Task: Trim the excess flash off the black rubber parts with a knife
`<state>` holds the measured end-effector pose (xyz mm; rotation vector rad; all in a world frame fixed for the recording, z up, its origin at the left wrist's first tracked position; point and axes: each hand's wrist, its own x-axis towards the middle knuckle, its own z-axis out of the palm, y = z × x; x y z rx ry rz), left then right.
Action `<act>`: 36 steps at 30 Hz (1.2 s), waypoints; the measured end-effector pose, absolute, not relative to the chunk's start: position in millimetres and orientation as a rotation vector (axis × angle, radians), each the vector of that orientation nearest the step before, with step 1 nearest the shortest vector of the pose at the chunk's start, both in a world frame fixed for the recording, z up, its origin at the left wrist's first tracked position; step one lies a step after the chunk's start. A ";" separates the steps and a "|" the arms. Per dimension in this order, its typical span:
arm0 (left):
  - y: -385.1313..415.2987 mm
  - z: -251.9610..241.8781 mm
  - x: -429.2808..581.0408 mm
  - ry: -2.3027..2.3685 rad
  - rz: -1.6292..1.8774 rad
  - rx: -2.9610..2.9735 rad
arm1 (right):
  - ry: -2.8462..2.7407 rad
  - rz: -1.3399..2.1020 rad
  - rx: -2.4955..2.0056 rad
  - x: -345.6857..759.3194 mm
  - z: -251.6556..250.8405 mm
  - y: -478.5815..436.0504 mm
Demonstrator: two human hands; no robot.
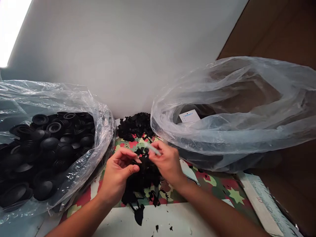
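Note:
My left hand (118,172) is curled, with its thumb and fingertips brought close together. Whatever it may grip is dark and cannot be told apart from the black scraps behind it. In my right hand (168,161) is a slim, pale stick-like tool (153,148), blurred, its tip pointing up and to the left. Beneath both hands lies a heap of black rubbery scraps (144,179) on a camouflage-patterned cover (209,181).
To the left, a clear plastic bag (103,121) holds many black ribbed rubber parts (49,143). Another clear bag (222,141) gapes at the right, with a white printed card (189,116) in it. More black scraps (135,125) are piled by the wall. A cardboard edge (261,204) borders the right.

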<state>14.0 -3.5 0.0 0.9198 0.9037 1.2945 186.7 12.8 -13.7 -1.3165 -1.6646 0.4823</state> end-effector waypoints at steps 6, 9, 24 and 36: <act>-1.7 3.5 10.4 0.830 1.290 0.994 | -1.710 0.651 -1.307 203.4 -7.9 23.9; 1.6 0.0 7.5 0.870 1.293 1.137 | -1.749 0.774 -1.321 202.6 -3.8 18.6; 3.5 -8.1 7.0 0.924 1.329 1.098 | -1.425 1.450 -1.102 187.5 12.7 3.0; 20.1 5.7 -14.5 1.288 1.450 1.716 | -1.909 0.851 -1.554 194.7 -12.4 16.1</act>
